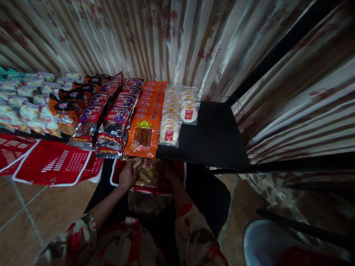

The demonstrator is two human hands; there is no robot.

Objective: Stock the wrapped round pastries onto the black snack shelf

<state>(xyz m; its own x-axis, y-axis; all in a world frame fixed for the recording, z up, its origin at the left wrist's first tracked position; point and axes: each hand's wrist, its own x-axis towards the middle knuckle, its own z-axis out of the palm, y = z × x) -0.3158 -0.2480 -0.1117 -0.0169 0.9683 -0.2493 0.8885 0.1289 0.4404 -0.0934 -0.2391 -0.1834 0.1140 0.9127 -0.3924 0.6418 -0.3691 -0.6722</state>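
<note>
A clear snack bag point(149, 170) with yellowish stick-like pieces and a red label lies over the red basket point(113, 173) in front of me, just below the shelf edge. My left hand point(128, 176) is closed on the left side of this bag. At the bag's right side is my right hand point(169, 172), with its fingers hidden in shadow and behind the bag. Under the basket, between my legs, more clear packaging point(149, 203) shows dimly.
On the black shelf point(216, 136) stand rows of orange snack packs point(142, 136), dark red packs point(115, 114), round white crackers point(168, 133) and white bags point(30, 114). Red baskets point(55, 162) are at the left. A pale basin point(260, 240) sits lower right; a curtain point(155, 40) hangs behind.
</note>
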